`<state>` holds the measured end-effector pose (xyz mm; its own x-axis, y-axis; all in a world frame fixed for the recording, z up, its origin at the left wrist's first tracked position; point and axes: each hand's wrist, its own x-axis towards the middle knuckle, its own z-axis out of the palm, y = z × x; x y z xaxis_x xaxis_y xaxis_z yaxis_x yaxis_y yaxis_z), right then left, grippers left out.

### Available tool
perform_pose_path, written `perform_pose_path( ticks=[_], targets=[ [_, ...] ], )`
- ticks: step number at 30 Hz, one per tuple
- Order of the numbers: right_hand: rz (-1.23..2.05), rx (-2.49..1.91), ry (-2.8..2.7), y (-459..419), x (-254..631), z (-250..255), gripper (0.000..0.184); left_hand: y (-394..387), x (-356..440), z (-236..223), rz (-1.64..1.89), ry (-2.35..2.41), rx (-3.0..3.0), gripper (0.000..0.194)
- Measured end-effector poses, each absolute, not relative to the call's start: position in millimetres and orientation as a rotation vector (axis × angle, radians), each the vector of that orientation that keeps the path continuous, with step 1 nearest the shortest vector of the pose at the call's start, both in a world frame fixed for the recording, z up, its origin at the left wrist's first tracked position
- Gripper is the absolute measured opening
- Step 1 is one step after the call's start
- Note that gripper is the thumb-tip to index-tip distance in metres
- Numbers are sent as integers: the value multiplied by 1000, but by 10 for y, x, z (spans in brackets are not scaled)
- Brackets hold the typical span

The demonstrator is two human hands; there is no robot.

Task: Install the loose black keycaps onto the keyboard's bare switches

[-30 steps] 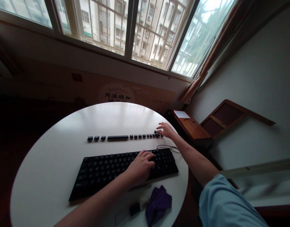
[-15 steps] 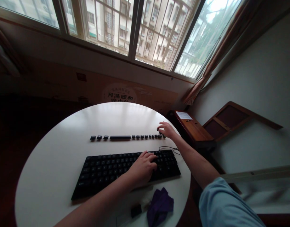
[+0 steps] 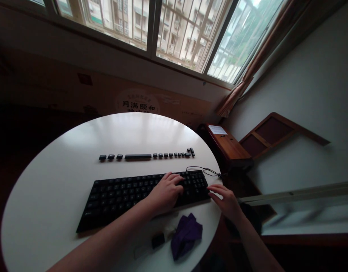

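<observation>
A black keyboard lies at an angle on the round white table. My left hand rests on its keys right of the middle, fingers spread over them and the thumb apart. At the keyboard's right end is my right hand, its fingers stretched out and the thumb a little apart; no object shows between them. Beyond the keyboard runs a row of loose black keycaps, with a long space bar among them. Several small keycaps cluster at the row's right end.
A purple cloth and a small black block lie near the front of the table. The keyboard's cable loops by the right edge. A wooden cabinet with paper on it stands beyond, under the window wall.
My right hand has left the right end of the keycap row, where a small black keycap now lies, and come back to the keyboard's right end. My left hand stays on the keys.
</observation>
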<state>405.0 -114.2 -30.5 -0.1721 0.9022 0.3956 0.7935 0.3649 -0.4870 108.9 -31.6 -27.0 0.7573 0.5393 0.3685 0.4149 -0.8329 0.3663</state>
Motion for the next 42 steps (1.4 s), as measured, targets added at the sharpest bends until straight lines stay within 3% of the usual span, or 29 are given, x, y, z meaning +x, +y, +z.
perform_pose_path(
  ticks=[7, 37, 42],
  targets=[
    [19, -1467, -1911, -1252, 3884, -469, 23, -318, 1095, -262, 678, 758, 2706, 20],
    [-70, -1608, -2265, -1074, 3706, -225, 27, -321, 1092, -259, 664, 758, 2697, 18],
    [-301, -1717, -2311, -1196, 3636, -233, 48, -318, 1091, -266, 666, 760, 2685, 19]
  ],
)
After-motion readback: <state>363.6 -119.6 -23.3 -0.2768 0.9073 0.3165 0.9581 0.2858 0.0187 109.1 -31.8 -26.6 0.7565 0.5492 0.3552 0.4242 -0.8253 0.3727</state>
